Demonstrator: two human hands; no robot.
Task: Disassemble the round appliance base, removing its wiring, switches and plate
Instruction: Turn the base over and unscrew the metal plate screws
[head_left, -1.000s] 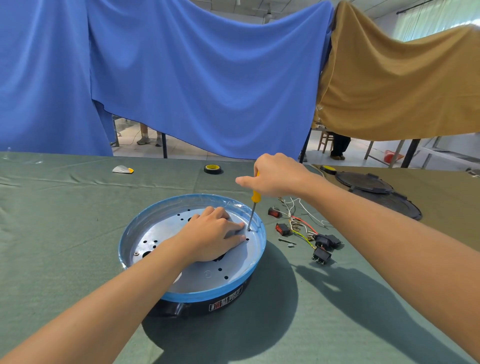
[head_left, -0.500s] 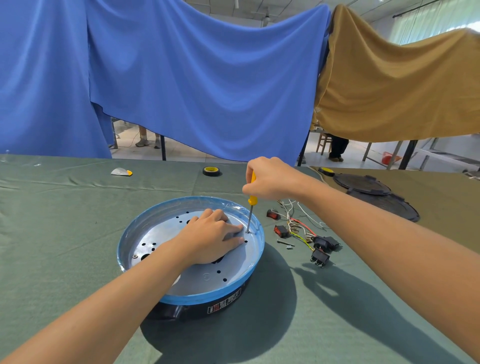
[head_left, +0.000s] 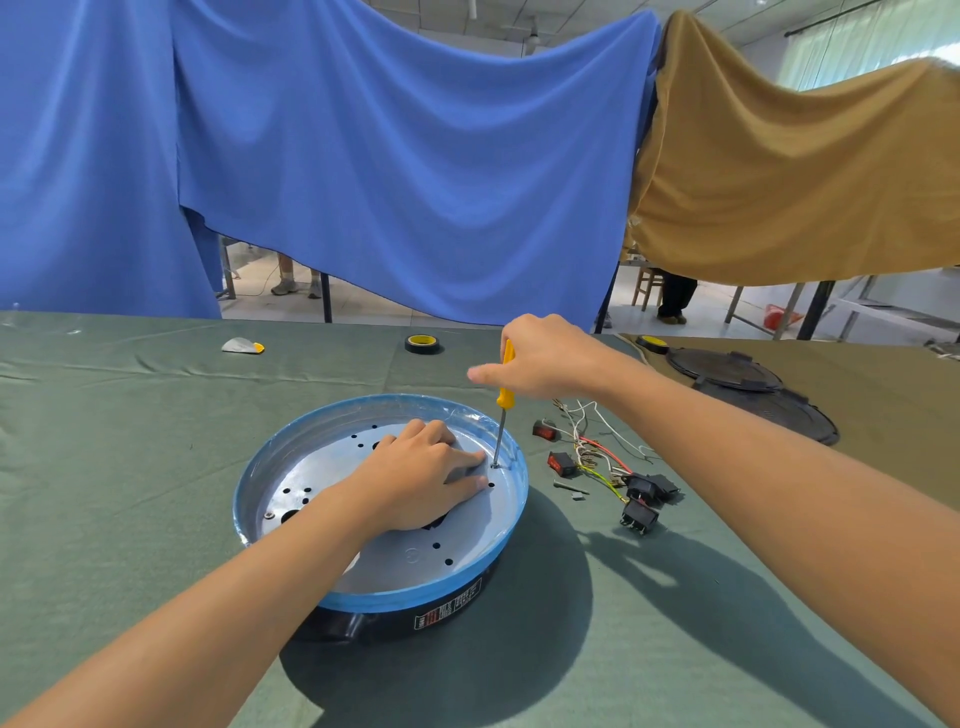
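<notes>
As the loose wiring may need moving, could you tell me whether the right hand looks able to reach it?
Probably yes: the wiring lies uncovered on the cloth beside the base, close by the right hand. That hand grips the screwdriver, though, so it isn't free.

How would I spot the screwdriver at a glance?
Find the round blue-rimmed base on the green table. At its right edge the right hand grips the screwdriver, tip down. Nothing else stands upright or has a yellow handle.

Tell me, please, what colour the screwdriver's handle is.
Yellow. The screwdriver handle shows best in the head view, the only one, gripped by the right hand.
</notes>
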